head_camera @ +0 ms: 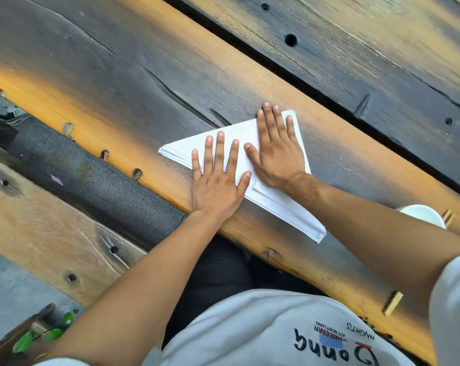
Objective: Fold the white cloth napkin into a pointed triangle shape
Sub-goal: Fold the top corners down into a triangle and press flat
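Napkin [281,204] was pressed flat on the bench [134,75] under spread fingers [219,149] of both hands; soft, light cloth, likely best pinched at corners beyond the fingertips.

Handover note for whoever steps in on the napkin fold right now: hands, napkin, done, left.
Left hand: flat, fingers spread, pressing the left half of the white cloth napkin.
Right hand: flat, palm down on the napkin's upper right part.
Napkin: lies on the dark and orange wooden plank table near its front edge, already a layered triangle with three pointed corners.
Done: triangle folded.
Left: finish pressing the creases, lift hands; any further fold cannot be judged.
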